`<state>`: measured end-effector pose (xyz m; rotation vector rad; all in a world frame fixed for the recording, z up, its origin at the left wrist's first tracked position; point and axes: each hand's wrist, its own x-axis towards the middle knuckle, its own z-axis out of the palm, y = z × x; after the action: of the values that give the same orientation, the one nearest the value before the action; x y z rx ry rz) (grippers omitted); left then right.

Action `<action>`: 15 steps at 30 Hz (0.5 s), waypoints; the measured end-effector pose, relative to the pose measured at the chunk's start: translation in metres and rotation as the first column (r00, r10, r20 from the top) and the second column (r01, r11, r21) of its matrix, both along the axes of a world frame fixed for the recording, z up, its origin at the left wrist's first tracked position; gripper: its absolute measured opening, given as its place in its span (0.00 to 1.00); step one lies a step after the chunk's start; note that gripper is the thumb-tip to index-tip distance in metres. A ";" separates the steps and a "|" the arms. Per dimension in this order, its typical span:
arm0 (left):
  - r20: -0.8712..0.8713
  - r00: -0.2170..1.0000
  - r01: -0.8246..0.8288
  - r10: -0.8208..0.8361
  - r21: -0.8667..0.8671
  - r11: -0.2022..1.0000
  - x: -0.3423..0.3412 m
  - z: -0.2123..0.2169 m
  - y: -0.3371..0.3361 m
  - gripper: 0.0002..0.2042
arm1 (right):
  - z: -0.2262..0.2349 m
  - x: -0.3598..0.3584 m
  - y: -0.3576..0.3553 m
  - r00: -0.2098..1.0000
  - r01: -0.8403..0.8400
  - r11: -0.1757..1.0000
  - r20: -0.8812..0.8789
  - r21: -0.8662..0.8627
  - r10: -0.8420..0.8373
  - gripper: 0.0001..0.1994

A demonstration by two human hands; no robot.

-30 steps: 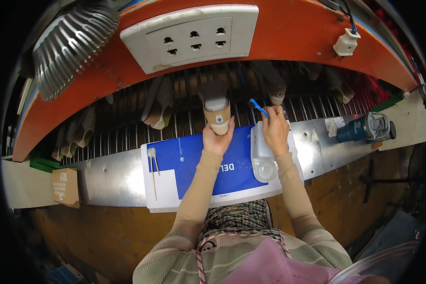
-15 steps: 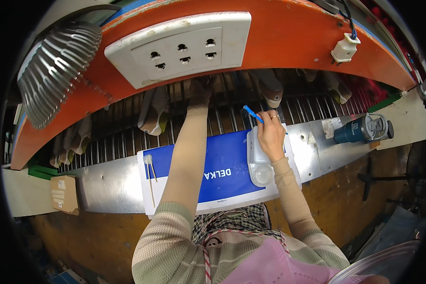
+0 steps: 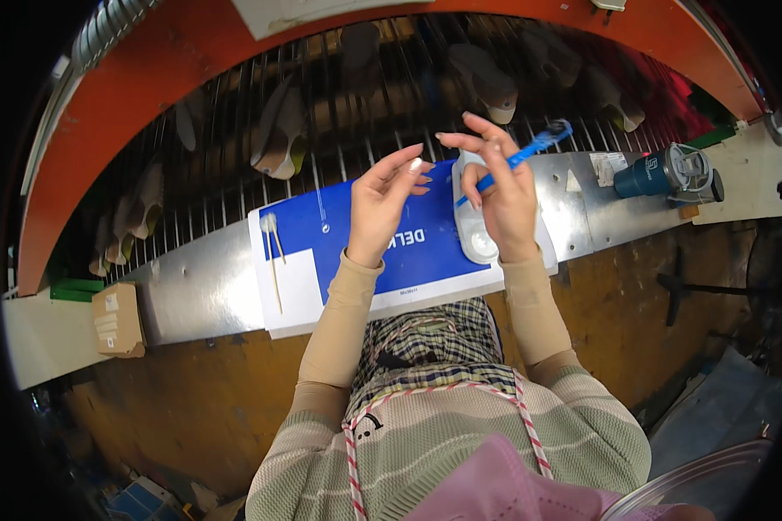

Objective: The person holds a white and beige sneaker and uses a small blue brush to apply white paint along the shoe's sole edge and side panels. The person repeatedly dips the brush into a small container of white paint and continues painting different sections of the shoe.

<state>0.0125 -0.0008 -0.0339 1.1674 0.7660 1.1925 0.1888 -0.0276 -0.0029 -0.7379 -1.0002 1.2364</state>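
My right hand [image 3: 506,200] is raised above the white plastic container [image 3: 476,241], its fingers loosely bent around a thin blue brush [image 3: 517,159]. The brush slants up to the right, its dark bristled end beyond the knuckles. My left hand [image 3: 381,208] hovers over the blue and white box lid [image 3: 434,265], fingers half curled and slightly apart. I see nothing held in it. At the lid's left end lie thin wooden sticks [image 3: 276,260], with a pale wad [image 3: 268,222] at their top.
Beyond the lid runs a metal bar rack [image 3: 235,165] carrying several shoes, including a pale shoe [image 3: 280,139] and another shoe [image 3: 487,82]. An orange panel [image 3: 174,74] arches over it. A teal tumbler [image 3: 656,174] stands right; a cardboard box [image 3: 118,319] sits left.
My left hand has drawn back from the rack to above the lid. My right hand has lifted slightly, and the brush now points up to the right. The view has tilted downward.
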 end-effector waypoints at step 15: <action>-0.211 0.837 -0.277 0.505 0.634 0.723 0.002 0.043 -0.054 0.04 | 0.032 -0.037 -0.077 0.634 -0.429 0.899 -0.737 -0.086 0.232 0.26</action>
<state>0.0146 -0.0551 0.0096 1.8464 1.0121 1.6699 0.1514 -0.1043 0.0288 -0.1885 -0.3155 1.8175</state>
